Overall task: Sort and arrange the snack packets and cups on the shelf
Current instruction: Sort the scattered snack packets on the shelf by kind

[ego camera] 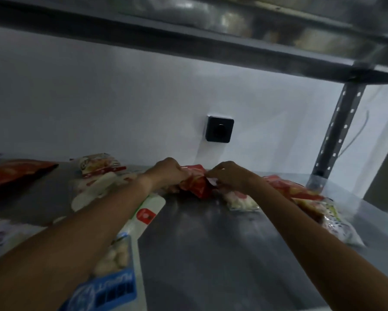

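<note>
nearest the camera, a blue-and-white packet [119, 272] lies flat on the grey metal shelf [211, 243] under the left forearm, with a white packet bearing a red label [147, 213] just beyond it and a clear packet with pale contents [240, 203] under the right wrist. further in, near the shelf's back edge, the left hand [169, 172] and right hand [230, 177] both have fingers curled round a crumpled red snack packet [195, 185], one gripping each end; more red and yellow packets [296, 191] lie along the right side, a flat red packet [15, 171] at far left. behind, a black wall switch [219, 129] sits on the white wall.
</note>
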